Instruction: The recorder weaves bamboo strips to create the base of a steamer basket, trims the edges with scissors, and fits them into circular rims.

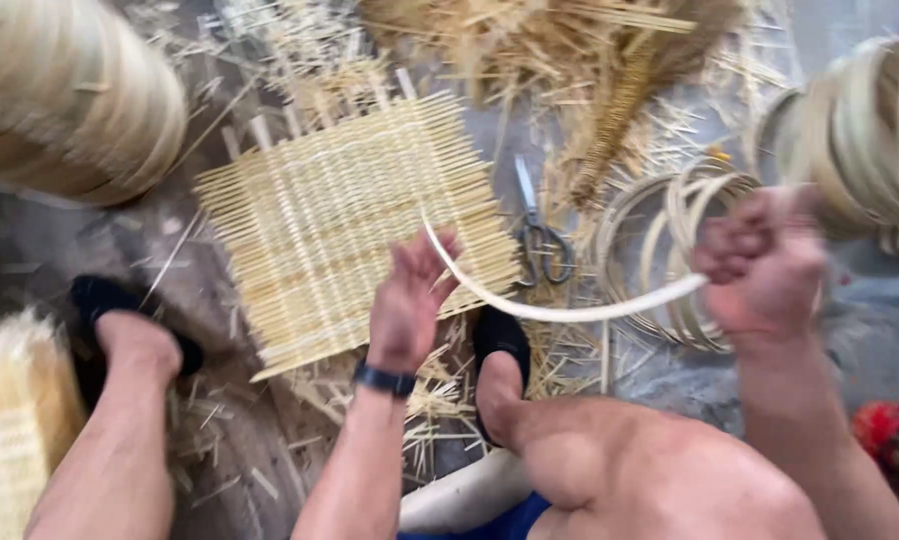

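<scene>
Bare knee (610,470) sitting nearest the lens. Left hand (410,300) is pinching one end of a pale curved bamboo strip (560,312), fingers half open; right hand (765,262) is gripping the other end in a fist. Strip is arching above the woven mat (320,230), scissors (540,235) lying just beside, hoop coils (670,240) behind.

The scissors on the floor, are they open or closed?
Closed. The scissors lie flat beside the woven mat, and the blades form one narrow line with no gap between them.
</scene>
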